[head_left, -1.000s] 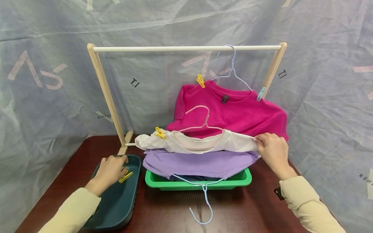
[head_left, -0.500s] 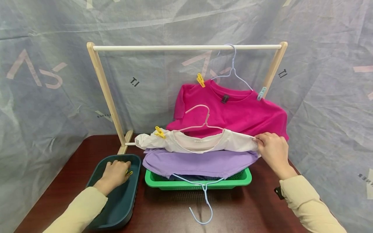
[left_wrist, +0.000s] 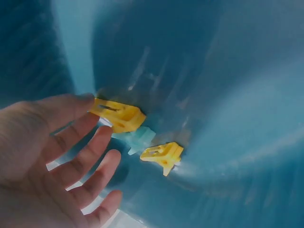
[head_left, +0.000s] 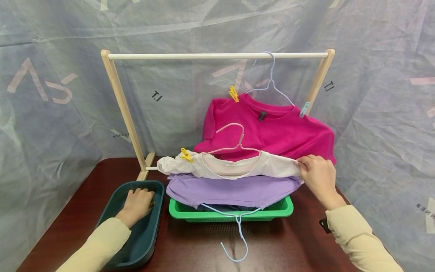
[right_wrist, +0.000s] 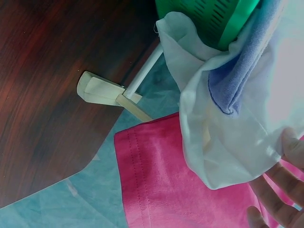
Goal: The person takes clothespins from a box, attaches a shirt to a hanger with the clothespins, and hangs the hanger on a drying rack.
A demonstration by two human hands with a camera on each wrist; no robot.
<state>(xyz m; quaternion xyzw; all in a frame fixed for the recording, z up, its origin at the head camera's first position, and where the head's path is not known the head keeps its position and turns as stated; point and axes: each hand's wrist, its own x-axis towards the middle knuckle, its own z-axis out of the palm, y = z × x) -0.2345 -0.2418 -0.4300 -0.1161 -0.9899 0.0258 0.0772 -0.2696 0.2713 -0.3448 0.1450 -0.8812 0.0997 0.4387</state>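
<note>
Inside the dark blue tray (head_left: 141, 245), my left hand (head_left: 137, 204) pinches one end of a yellow clothespin (left_wrist: 126, 118) between thumb and forefinger, the other fingers spread. Beside it lie a light teal clothespin (left_wrist: 141, 138) and a second yellow clothespin (left_wrist: 165, 155). My right hand (head_left: 319, 179) pinches the right sleeve end of a white shirt (head_left: 280, 166) between thumb and fingers. A pink hanger (head_left: 239, 145) sits in that shirt's neck, its hook upward. Another yellow clothespin (head_left: 186, 155) is on the shirt's left shoulder.
Under the white shirt, a purple garment (head_left: 234, 190) with a light blue hanger (head_left: 239, 228) lies over a green basket (head_left: 234, 215). Behind, a magenta shirt (head_left: 272, 128) with two clothespins hangs on a wooden rack (head_left: 125, 109). The tray stands on the table's left (head_left: 74, 211).
My left hand has moved down and slightly right, deeper into the tray, and covers most of the clothespins in the head view. My right hand keeps its grip on the white sleeve.
</note>
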